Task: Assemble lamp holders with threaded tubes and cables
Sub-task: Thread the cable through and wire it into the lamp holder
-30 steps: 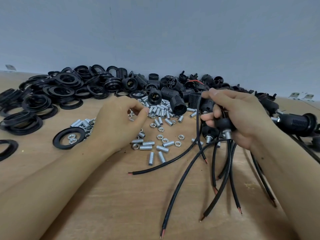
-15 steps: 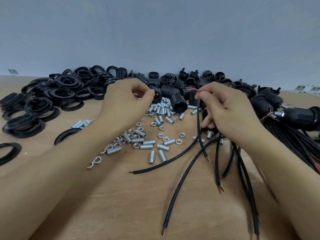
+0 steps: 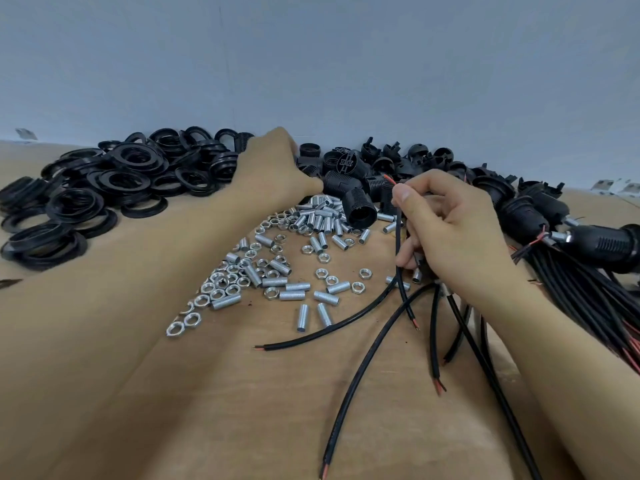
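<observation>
Right grip (image 3: 450, 230) pinches a thin black cable (image 3: 398, 244) near its red-tipped end, hanging toward six o'clock. Left grip (image 3: 277, 171) reaches the black ribbed plastic lamp holders (image 3: 346, 181) at twelve o'clock; its finger state cannot be told.

- Two arms in shot, both bare all the way from the bottom edge up to the wrists, no sleeve on either
- Left hand (image 3: 273, 174) seen from the back, broad and smooth, nothing worn on it
- Left forearm is long and fills much of the lower left of the view, wide-angle stretch making it look thick near the camera
- Right hand (image 3: 453, 233) shows its thumb side, with a short, trimmed thumbnail plain to see
- Right knuckles show as soft ridges, fingers unadorned
- Right wrist bare too, with no strap or band in sight
</observation>
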Motion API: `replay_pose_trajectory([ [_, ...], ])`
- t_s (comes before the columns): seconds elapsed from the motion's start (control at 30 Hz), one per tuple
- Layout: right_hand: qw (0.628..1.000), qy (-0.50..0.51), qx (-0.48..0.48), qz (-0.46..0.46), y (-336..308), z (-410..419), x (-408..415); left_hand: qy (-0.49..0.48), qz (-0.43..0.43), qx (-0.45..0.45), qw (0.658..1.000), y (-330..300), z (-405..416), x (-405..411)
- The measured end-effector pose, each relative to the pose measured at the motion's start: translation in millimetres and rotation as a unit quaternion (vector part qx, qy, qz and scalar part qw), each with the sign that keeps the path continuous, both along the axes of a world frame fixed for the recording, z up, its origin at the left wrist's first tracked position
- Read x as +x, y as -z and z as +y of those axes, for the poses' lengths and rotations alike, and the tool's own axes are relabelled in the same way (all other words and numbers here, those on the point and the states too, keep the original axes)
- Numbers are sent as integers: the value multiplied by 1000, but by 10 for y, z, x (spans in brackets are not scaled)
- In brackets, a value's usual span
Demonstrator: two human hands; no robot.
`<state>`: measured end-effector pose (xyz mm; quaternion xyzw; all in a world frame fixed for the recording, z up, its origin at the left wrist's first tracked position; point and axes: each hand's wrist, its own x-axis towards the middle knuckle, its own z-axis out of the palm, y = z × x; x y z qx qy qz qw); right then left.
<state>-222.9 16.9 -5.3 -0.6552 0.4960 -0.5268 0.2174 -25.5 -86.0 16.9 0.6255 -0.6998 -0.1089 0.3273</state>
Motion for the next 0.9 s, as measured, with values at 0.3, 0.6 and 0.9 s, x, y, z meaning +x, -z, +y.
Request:
replay_pose_trajectory([
  [0.3, 999, -13, -14, 49, 5, 67, 111, 31, -30, 16, 999, 247, 581, 518],
  [0.6, 996, -85, 19, -22, -19, 153, 247, 214, 291, -86, 928, 210, 1087, 357],
  [0.9, 980, -183, 43, -63, -11, 229, 369, 212, 287, -113, 927, 310, 1218, 36],
])
